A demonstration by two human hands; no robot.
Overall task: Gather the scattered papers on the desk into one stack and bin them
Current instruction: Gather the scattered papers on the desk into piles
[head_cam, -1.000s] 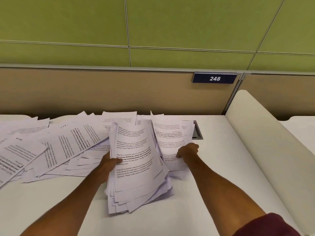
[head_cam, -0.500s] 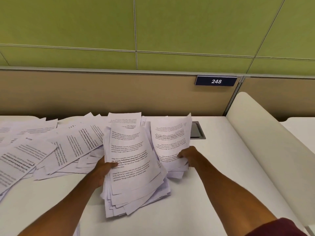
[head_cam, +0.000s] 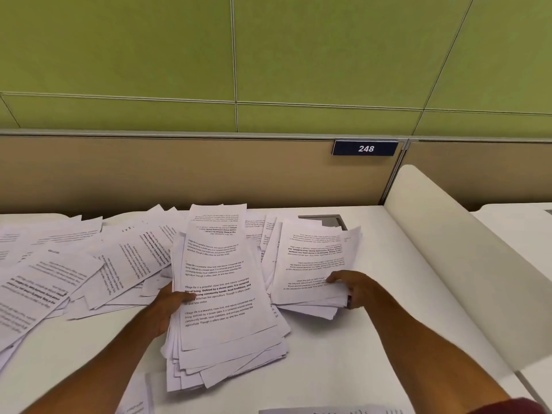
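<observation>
Paper in a thick, ragged stack (head_cam: 227,294) lies on the white desk (head_cam: 343,369) directly between the two hands, its long axis running away from the person and leaning slightly to the right. The left hand (head_cam: 170,306) grips the stack's left edge about halfway along, thumb laid on the top page and fingers tucked out of sight underneath. Just to the right of that stack, edges touching or overlapping, sits a thinner bundle (head_cam: 313,264) with its print upside down to the viewer and its long axis also pointing away. The right hand (head_cam: 352,289) is clamped on the bundle's near right corner, fingers curled over the top sheet. The bundle therefore lies a short way inward from the right hand, toward the left hand. Judging by this, the next move is a short slide or lift leftward to drop the bundle onto the stack, and the right hand is the one placed to do it. Beyond the left hand, out to its left, many loose sheets (head_cam: 74,270) are fanned across the desk at mixed angles, nearer that hand than the other. Past the bundle, a grey hatch (head_cam: 325,221) is set in the desk, and a plate (head_cam: 365,148) reading 248 hangs on the tan partition (head_cam: 179,171). No bin is in view.
</observation>
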